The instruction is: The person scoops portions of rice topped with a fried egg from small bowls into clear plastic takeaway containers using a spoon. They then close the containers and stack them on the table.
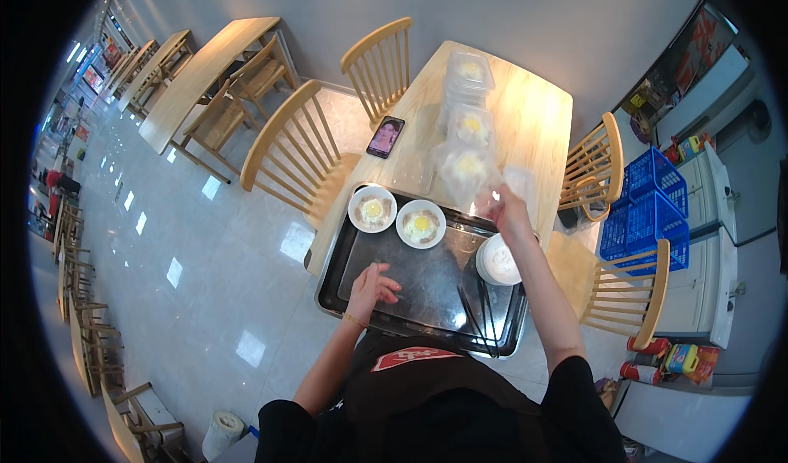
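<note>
My left hand (373, 289) hovers above the near left part of a dark metal tray (425, 290), its fingers loosely apart with nothing in them. At the tray's far left stand two white bowls, the left bowl (372, 209) and the right bowl (421, 224), each with a yolk on a pale brown filling. My right hand (508, 217) reaches over the tray's far right edge, fingertips by a clear plastic container (469, 170) with something yellow inside. Motion blur hides whether it grips it. Below that hand are stacked white bowls (500, 260) and a pair of black tongs (482, 321).
Clear containers (469, 72) are stacked farther back on the wooden table (529, 103). A lit phone (386, 136) lies at its left edge. Wooden chairs (295, 149) surround the table. Blue plastic crates (646, 229) stand at the right, and a paper roll (223, 432) at lower left.
</note>
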Tool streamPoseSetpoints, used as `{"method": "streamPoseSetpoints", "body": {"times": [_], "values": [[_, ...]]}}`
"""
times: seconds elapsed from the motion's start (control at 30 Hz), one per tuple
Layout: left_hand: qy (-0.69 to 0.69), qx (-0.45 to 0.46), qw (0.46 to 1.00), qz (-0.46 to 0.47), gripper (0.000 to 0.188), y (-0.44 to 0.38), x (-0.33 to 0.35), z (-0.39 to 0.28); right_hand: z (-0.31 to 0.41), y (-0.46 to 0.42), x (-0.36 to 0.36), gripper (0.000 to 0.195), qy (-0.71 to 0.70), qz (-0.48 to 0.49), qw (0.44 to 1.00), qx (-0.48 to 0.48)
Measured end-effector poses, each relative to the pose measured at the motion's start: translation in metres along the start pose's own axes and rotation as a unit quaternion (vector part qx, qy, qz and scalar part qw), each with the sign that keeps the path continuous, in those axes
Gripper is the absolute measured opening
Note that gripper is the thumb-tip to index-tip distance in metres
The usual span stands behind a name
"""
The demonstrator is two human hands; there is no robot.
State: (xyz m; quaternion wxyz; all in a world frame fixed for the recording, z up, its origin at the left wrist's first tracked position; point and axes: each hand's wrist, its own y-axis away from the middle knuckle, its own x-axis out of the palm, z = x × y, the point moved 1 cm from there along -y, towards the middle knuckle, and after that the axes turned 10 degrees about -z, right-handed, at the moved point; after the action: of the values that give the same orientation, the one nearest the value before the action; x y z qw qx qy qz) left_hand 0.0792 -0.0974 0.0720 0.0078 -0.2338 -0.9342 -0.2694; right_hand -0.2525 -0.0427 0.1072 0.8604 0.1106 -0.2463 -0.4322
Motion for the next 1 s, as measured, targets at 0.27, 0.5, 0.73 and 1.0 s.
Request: {"method": "streamPoseSetpoints", "body": {"times": [0.27,0.5,0.73,1.0], "values": [[0.023,-0.043,0.998,-0.041,0.047,-0.007,-0.03,0.029,0.021,-0.128,0.033,0.03,-0.073,-0.105,0.992,-0.007],[0.015,-0.03,0.998,-0.058,0.044,-0.02,-0.04,0.025,0.027,-0.126,0.043,0.038,0.109,-0.139,0.984,0.011],[-0.026,-0.027,0.998,-0.054,0.042,-0.028,-0.029,0.019,0.039,-0.118,0.018,0.037,0.337,-0.125,0.929,-0.09],[-0.047,-0.039,0.997,-0.047,0.045,-0.032,-0.03,0.029,0.044,-0.147,-0.058,0.031,0.374,-0.167,0.901,-0.147]]}}
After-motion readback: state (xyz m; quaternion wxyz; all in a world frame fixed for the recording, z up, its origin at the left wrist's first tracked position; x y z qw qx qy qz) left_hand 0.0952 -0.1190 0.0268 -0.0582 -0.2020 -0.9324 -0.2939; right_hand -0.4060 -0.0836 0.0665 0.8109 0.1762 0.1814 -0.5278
